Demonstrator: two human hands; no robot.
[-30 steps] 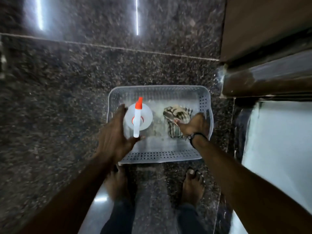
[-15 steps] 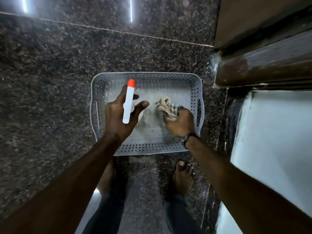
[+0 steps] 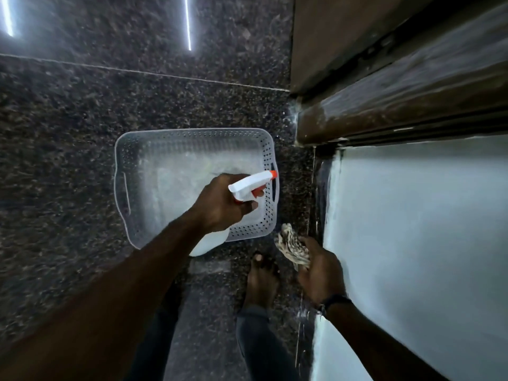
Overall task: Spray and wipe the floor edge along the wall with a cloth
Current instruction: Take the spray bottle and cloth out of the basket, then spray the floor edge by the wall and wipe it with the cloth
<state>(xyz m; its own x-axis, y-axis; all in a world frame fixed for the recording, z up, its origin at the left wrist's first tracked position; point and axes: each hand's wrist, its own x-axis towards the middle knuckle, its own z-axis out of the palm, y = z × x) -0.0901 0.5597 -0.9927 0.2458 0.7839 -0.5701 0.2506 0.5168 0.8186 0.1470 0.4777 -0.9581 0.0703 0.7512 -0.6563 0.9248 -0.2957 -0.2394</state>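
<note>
A: Left hand [image 3: 220,207] state? It is being wrapped tight around the spray bottle [image 3: 248,185], nozzle being aimed toward the white wall [image 3: 412,229], above the basket [image 3: 129,149].

B: Noted. The right hand [image 3: 320,270] is being closed on the striped cloth [image 3: 291,246], held low by the floor edge [image 3: 313,215], beside a bare foot [image 3: 261,279].

White spray bottle [image 3: 248,187], bunched striped cloth [image 3: 292,247]
</note>
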